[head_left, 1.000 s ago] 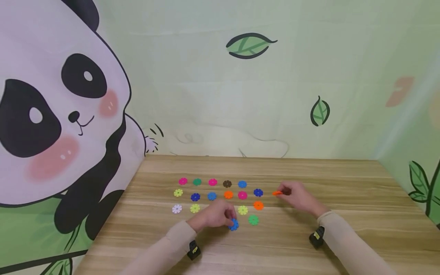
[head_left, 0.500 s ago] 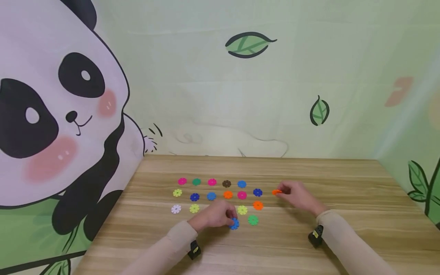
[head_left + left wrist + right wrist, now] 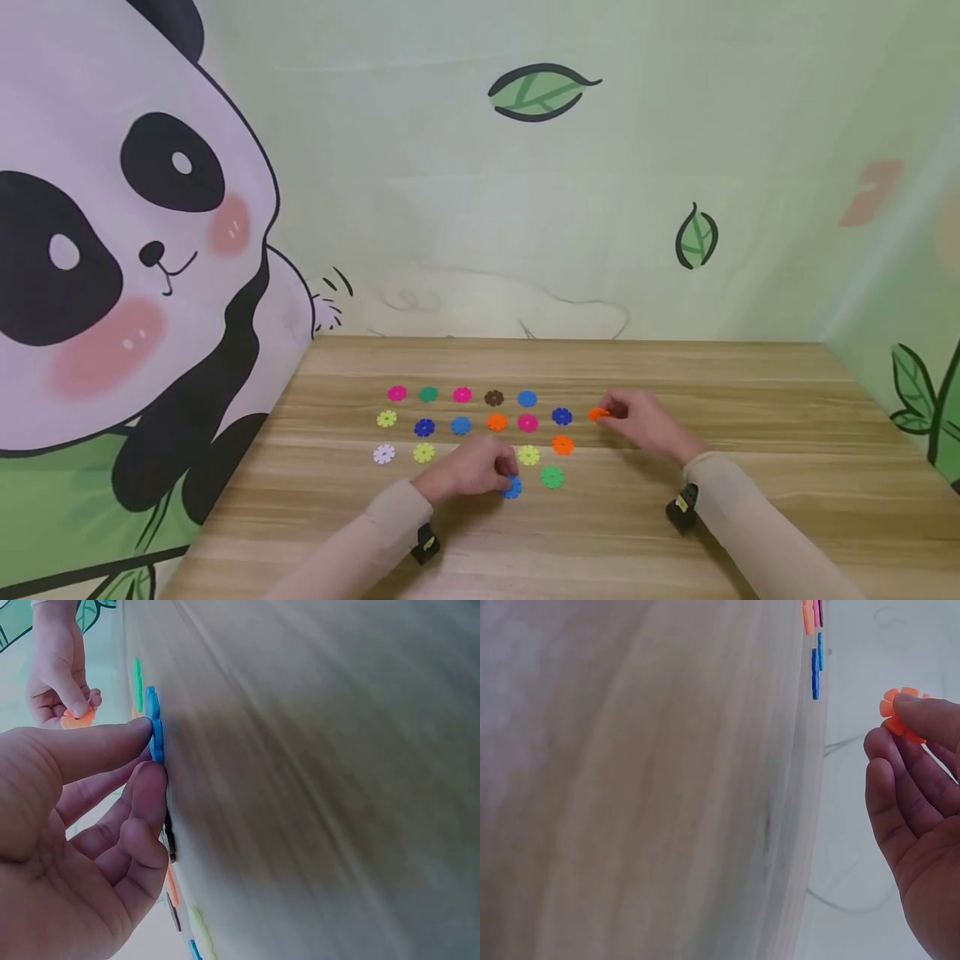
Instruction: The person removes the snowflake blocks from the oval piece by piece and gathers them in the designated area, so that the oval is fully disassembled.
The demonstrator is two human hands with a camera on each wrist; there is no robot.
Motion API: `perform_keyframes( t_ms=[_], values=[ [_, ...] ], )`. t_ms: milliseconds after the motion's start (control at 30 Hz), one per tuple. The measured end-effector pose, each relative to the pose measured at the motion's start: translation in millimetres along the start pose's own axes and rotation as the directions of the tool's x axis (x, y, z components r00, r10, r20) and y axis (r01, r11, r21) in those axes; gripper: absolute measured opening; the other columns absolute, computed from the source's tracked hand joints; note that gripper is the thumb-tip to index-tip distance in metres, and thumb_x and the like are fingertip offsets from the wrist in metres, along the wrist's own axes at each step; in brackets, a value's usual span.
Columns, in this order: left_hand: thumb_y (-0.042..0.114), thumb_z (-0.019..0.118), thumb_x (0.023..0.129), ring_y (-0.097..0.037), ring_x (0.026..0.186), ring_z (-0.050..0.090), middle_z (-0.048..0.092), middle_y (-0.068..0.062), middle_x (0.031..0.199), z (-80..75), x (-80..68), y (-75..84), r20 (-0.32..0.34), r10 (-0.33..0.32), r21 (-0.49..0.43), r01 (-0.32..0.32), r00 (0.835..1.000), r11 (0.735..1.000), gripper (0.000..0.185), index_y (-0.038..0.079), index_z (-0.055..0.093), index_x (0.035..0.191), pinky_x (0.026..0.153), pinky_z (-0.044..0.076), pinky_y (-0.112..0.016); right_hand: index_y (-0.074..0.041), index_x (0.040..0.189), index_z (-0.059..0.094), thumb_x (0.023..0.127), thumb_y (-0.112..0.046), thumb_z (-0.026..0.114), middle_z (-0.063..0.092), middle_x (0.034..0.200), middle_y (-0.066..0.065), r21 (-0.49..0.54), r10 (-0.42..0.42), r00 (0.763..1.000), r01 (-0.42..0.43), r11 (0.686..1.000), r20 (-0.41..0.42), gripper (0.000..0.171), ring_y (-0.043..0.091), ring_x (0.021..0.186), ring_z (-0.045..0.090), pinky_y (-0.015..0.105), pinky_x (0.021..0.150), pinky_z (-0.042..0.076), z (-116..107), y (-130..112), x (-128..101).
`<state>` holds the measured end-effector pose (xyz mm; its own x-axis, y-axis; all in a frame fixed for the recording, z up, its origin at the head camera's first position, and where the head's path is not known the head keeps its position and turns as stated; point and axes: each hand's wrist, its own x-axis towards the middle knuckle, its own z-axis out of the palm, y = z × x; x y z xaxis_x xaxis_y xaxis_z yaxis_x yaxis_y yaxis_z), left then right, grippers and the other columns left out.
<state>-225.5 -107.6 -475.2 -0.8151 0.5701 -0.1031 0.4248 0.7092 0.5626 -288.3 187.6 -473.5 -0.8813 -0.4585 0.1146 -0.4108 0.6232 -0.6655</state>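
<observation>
On the wooden table, set against the panda-and-leaf wall, small flower-shaped plastic discs lie flat in rows, nearer the far edge than the near one and a bit left of centre.

Far row, left to right: pink, green disc, pink, brown disc, blue. Next row starts with a yellow one and runs blue, blue, orange, pink, dark blue disc. Third row has the white disc, a yellow one, then another yellow and an orange one right of the left hand. A green one sits alone just right of that hand.

Left hand rests on the table toward the near side of the layout, fingers curled, thumb and forefinger pinching the blue disc. Left wrist view: this disc is flat against the wood, face up, one edge gripped between the fingertips.

Right hand is at the right end of the second row, pinching the orange disc between thumb and forefinger, remaining fingers loosely curled. Right wrist view shows this piece clear of the tabletop, held at the fingertips. Both discs are round, so no long axis; the orange one is roughly level in the head view, exact tilt cannot be told.
</observation>
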Motion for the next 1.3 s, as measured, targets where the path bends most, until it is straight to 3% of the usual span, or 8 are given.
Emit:
perform_keyframes(
  t_ms=[200, 400, 900, 1100, 1300],
  values=[
    [0.01, 0.074, 0.081, -0.002, 0.074, 0.057, 0.064, 0.01, 0.079, 1.2, 1.4, -1.1, 0.003, -0.015, -0.057, 0.015, 1.0, 0.998, 0.008, 0.013, 0.07, 0.088, 0.069, 0.047, -0.017, -0.01, 0.095, 0.066, 0.087, -0.011, 0.068, 0.063, 0.084, -0.001, 0.005, 0.028, 1.0, -0.028, 1.0, 0.0, 0.009, 0.015, 0.076, 0.055, 0.029, 0.067, 0.049, -1.8, 2.4, 1.6],
    [0.011, 0.072, 0.083, -0.005, 0.077, 0.058, 0.064, 0.009, 0.081, -2.3, 0.5, -2.3, -0.021, -0.04, -0.099, 0.038, 0.999, 0.994, 0.007, 0.012, 0.07, 0.09, 0.07, 0.048, -0.019, -0.006, 0.098, 0.065, 0.087, -0.009, 0.067, 0.063, 0.084, -0.001, -0.013, 0.004, 1.0, -0.004, 1.0, -0.015, 0.012, 0.015, 0.077, 0.056, 0.03, 0.068, 0.049, -3.7, 5.3, 4.0],
    [0.012, 0.067, 0.087, -0.009, 0.078, 0.058, 0.064, 0.004, 0.086, -11.0, 0.4, -4.6, -0.04, -0.035, -0.179, 0.027, 0.999, 0.984, 0.012, 0.007, 0.069, 0.097, 0.068, 0.05, -0.021, -0.004, 0.094, 0.065, 0.089, -0.008, 0.064, 0.061, 0.077, -0.001, -0.046, 0.047, 0.996, -0.044, 0.998, 0.079, 0.007, 0.013, 0.069, 0.055, 0.028, 0.063, 0.047, -7.9, 11.9, 10.9],
    [0.014, 0.067, 0.087, -0.01, 0.079, 0.059, 0.065, 0.003, 0.089, -18.2, -0.8, -8.4, -0.061, -0.019, -0.169, 0.008, 0.998, 0.986, 0.015, 0.005, 0.069, 0.099, 0.067, 0.05, -0.021, -0.004, 0.096, 0.065, 0.088, -0.008, 0.064, 0.06, 0.076, 0.0, -0.057, 0.129, 0.983, -0.122, 0.991, 0.133, 0.009, 0.013, 0.067, 0.053, 0.028, 0.06, 0.046, -5.7, 16.4, 17.1],
    [0.018, 0.068, 0.088, -0.01, 0.078, 0.059, 0.064, 0.003, 0.088, -22.9, 0.5, -10.0, -0.076, -0.059, -0.159, 0.047, 0.995, 0.986, 0.021, 0.005, 0.066, 0.104, 0.067, 0.049, -0.023, -0.003, 0.092, 0.067, 0.084, -0.009, 0.067, 0.061, 0.077, 0.0, -0.095, 0.103, 0.988, -0.092, 0.991, 0.113, 0.01, 0.014, 0.07, 0.052, 0.03, 0.066, 0.045, -4.2, 19.0, 24.9]
  ],
)
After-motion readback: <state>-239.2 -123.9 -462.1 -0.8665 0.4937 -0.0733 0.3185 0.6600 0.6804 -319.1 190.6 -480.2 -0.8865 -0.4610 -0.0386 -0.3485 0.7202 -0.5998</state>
